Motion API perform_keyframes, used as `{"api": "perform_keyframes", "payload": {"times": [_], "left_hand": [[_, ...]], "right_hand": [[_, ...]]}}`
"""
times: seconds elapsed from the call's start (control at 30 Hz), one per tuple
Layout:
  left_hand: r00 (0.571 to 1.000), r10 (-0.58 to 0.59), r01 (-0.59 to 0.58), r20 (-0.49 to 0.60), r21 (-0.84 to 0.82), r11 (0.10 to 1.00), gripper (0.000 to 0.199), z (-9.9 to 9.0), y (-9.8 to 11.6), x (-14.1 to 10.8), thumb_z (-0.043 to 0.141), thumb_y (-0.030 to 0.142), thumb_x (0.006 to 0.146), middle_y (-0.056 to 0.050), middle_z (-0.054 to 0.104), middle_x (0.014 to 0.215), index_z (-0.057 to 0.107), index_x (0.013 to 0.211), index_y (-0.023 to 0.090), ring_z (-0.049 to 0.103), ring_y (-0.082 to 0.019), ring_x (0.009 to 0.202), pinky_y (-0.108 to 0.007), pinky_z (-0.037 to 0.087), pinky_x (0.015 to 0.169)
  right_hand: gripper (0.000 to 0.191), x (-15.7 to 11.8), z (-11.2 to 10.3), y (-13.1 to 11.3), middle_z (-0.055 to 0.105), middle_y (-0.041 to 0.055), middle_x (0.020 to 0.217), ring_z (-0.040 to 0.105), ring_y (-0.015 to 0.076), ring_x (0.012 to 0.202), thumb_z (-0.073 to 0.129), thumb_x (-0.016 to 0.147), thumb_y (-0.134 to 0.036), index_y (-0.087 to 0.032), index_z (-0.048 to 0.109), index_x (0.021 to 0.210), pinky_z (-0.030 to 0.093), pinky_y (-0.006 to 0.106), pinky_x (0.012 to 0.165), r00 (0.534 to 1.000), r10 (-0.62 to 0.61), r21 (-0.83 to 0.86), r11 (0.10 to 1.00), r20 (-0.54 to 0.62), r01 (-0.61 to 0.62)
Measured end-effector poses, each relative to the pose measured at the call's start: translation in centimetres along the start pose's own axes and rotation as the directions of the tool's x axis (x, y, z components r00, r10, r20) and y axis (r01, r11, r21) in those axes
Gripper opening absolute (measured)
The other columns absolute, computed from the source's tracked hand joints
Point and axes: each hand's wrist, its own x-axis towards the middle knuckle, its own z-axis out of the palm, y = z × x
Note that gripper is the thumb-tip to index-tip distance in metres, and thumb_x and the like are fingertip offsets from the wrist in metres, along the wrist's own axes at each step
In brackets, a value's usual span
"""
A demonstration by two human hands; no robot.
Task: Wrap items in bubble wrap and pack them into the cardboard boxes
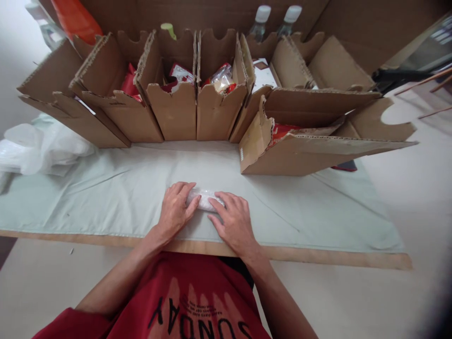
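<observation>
Palms down, fingers loosely spread, your left hand and right hand cover the two ends of one roll on the table, with one angled box, a box row and two bottles beyond.

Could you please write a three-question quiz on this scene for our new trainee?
1. Which thing are the left hand and the right hand both touching? (a) a white-capped bottle; (b) a bubble-wrapped roll; (c) an orange-red bag
2. True or false: crumpled translucent plastic lies on the pale green cloth, to the left of the left hand.
3. Fill in the blank: the large lettering on the red shirt reads ____.

Key: 1. b; 2. true; 3. SUNDAY
</observation>
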Motion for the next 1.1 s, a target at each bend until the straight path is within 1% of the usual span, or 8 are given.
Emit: {"api": "perform_keyframes", "payload": {"times": [0.1, 0.2, 0.33, 0.47, 0.67, 0.83, 0.97, 1.1], "left_hand": [[0.982, -0.185, 0.175, -0.027, -0.201, 0.964, 0.039, -1.1, 0.5, -1.4, 0.059, 0.035, 0.095, -0.013, 0.069, 0.112, 0.061, 0.128, 0.016, 0.066, -0.023, 0.094, -0.036, 0.057, 0.077], [0.934, -0.342, 0.352, 0.099, -0.41, 0.841, 0.04, -2.0, 1.6, -3.1, 0.06, 0.036, 0.094, -0.012, 0.071, 0.116, 0.06, 0.13, 0.019, 0.069, -0.021, 0.096, -0.034, 0.059, 0.079], [0.907, -0.301, 0.421, 0.295, -0.597, 0.683, 0.037, -1.5, 3.6, -3.2, 0.058, 0.038, 0.096, -0.012, 0.073, 0.122, 0.064, 0.127, 0.018, 0.069, -0.024, 0.109, -0.04, 0.056, 0.098], [0.907, -0.269, 0.418, 0.323, -0.63, 0.655, 0.033, -0.7, 4.8, -2.1, 0.057, 0.036, 0.095, -0.01, 0.076, 0.115, 0.065, 0.122, 0.019, 0.071, -0.022, 0.101, -0.037, 0.058, 0.09], [0.965, 0.017, 0.113, 0.262, -0.474, 0.873, 0.021, 0.0, 5.6, -1.8, 0.061, 0.026, 0.089, -0.005, 0.075, 0.091, 0.071, 0.107, 0.023, 0.069, -0.02, 0.079, -0.032, 0.057, 0.071], [0.878, 0.297, -0.101, 0.375, -0.463, 0.881, 0.021, -0.6, 7.1, 0.2, 0.064, 0.025, 0.091, -0.005, 0.073, 0.095, 0.069, 0.111, 0.025, 0.069, -0.021, 0.087, -0.034, 0.058, 0.079], [0.915, 0.379, -0.314, 0.139, -0.345, 0.885, 0.054, -1.9, 8.9, 5.4, 0.067, 0.033, 0.091, -0.014, 0.061, 0.137, 0.052, 0.142, 0.027, 0.059, -0.03, 0.126, -0.047, 0.053, 0.102], [0.879, 0.465, -0.476, -0.108, -0.143, 0.868, 0.049, -1.5, 11.7, 11.5, 0.063, 0.025, 0.092, -0.014, 0.05, 0.151, 0.052, 0.14, 0.026, 0.04, -0.035, 0.147, -0.06, 0.039, 0.116]], "right_hand": [[0.025, 0.8, 0.7, 0.5, 0.074, 0.009, 0.117, 0.064, 0.0277, 0.109, 0.06, 0.097, -0.023, -0.024, 0.07, 0.121, 0.045, 0.045, 0.096, 0.996, 0.074, 0.098, 0.993, -0.041, -0.07], [0.021, 1.0, 0.7, 0.4, 0.077, 0.0068, 0.105, 0.067, 0.0248, 0.098, 0.058, 0.099, -0.03, -0.024, 0.071, 0.114, 0.049, 0.041, 0.091, 0.963, 0.242, 0.298, 0.934, -0.119, -0.198], [0.022, 0.5, 0.0, -1.1, 0.076, 0.0054, 0.101, 0.068, 0.0221, 0.092, 0.06, 0.096, -0.035, -0.022, 0.07, 0.111, 0.054, 0.035, 0.084, 0.929, 0.371, 0.591, 0.745, 0.018, -0.309], [0.017, -0.7, -1.3, -1.4, 0.074, 0.0049, 0.1, 0.068, 0.0203, 0.093, 0.06, 0.093, -0.032, -0.021, 0.07, 0.102, 0.055, 0.032, 0.086, 0.934, 0.339, 0.688, 0.651, 0.113, -0.32], [0.046, -2.4, -5.2, 1.1, 0.072, 0.0071, 0.113, 0.068, 0.021, 0.094, 0.073, 0.082, -0.033, -0.023, 0.065, 0.126, 0.056, 0.031, 0.083, 0.921, 0.357, 0.667, 0.65, 0.153, -0.363], [0.005, -2.7, -8.4, 3.2, 0.066, -0.0009, 0.078, 0.061, 0.0144, 0.069, 0.067, 0.088, -0.027, -0.023, 0.069, 0.089, 0.049, 0.024, 0.063, 0.948, 0.281, 0.644, 0.7, 0.151, -0.31], [0.008, -3.4, -12.0, 5.5, 0.071, -0.0004, 0.083, 0.065, 0.0147, 0.068, 0.07, 0.089, -0.032, -0.025, 0.071, 0.093, 0.052, 0.023, 0.061, 0.932, 0.362, 0.604, 0.742, 0.008, -0.293], [0.011, -4.1, -17.0, 7.7, 0.076, 0.0023, 0.094, 0.071, 0.0204, 0.079, 0.077, 0.085, -0.038, -0.031, 0.075, 0.094, 0.057, 0.029, 0.064, 0.84, 0.482, 0.5, 0.807, -0.25, -0.314]]}}
